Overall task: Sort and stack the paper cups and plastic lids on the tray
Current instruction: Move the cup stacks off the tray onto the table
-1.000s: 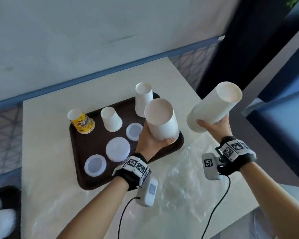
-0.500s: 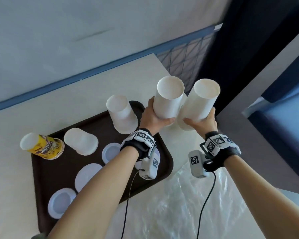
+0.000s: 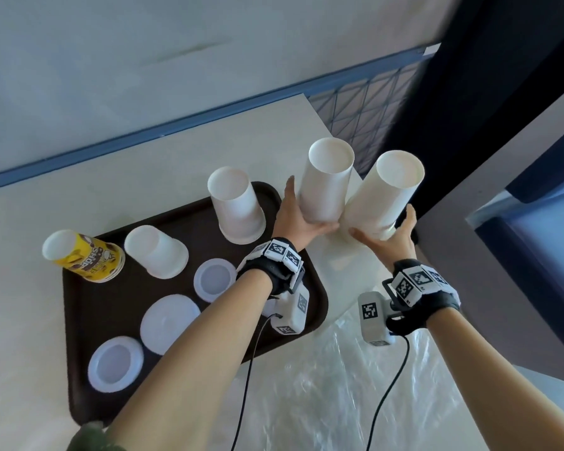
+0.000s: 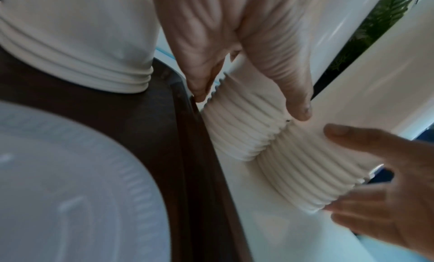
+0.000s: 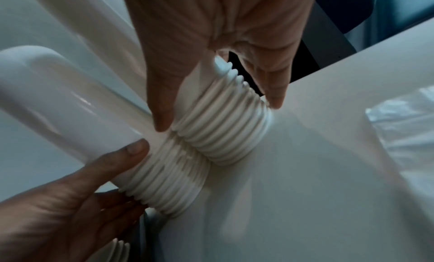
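Two tall stacks of white paper cups stand rim-down on the table just right of the brown tray. My left hand grips the left stack near its ribbed rims. My right hand grips the right stack, which tilts outward. The two stacks touch at their rims. On the tray stand a yellow printed cup stack and two white cup stacks, all upside down. Three plastic lids lie flat there.
A crumpled clear plastic bag lies on the table in front of my right arm. The table's right edge and far corner run close behind the held stacks. A wall with a blue strip stands behind the table.
Both hands brought their cup stacks from apart in the air down together onto the table beside the tray. The view has shifted right and closer.
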Demonstrator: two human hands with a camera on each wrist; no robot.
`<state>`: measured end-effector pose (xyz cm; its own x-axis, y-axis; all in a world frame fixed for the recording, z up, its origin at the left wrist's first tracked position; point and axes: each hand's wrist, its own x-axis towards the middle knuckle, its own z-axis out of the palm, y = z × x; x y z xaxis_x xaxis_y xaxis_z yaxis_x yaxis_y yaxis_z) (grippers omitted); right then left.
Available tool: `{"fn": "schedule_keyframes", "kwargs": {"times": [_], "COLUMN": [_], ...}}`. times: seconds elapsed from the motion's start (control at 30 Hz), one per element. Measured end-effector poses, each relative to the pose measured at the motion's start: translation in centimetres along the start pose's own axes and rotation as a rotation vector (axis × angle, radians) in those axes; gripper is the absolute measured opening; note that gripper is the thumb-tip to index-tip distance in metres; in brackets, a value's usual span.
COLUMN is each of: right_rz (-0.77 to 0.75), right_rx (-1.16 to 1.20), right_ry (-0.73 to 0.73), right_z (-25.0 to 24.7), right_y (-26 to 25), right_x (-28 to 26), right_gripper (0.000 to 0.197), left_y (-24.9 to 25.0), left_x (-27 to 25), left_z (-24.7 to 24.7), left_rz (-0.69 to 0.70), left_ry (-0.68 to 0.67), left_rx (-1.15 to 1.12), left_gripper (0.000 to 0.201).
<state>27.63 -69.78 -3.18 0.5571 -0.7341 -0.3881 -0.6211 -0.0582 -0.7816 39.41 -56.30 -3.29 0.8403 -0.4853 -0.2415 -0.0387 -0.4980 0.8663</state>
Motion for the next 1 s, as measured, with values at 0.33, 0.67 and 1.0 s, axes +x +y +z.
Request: {"fn": "schedule_keyframes", "kwargs": {"times": [0.33, 0.67, 1.0], "right_rz": [-0.378, -0.841, -0.877], "right_rx": [-0.011, -0.045, -0.223], "right_ry": [0.022, -0.629, -1.042], "right_z": [5.9, 22.2, 35.2], "right_y": [-0.8, -9.3, -6.9], "right_x": [-16.7, -37.1, -53.8], "right_gripper": [0.074, 0.044, 0.060], "left_y": [-3.6, -10.4, -19.5], "left_x": [-16.7, -38.8, -58.4], "left_z": [-10.3, -27.4, -33.8], "left_rz": [0.195, 0.062, -0.320], "left_ry": [0.366, 0.890, 1.413], "left_rx": [-0.098, -0.020, 0.361], "left_gripper": [0.032, 0.032, 0.044]}}
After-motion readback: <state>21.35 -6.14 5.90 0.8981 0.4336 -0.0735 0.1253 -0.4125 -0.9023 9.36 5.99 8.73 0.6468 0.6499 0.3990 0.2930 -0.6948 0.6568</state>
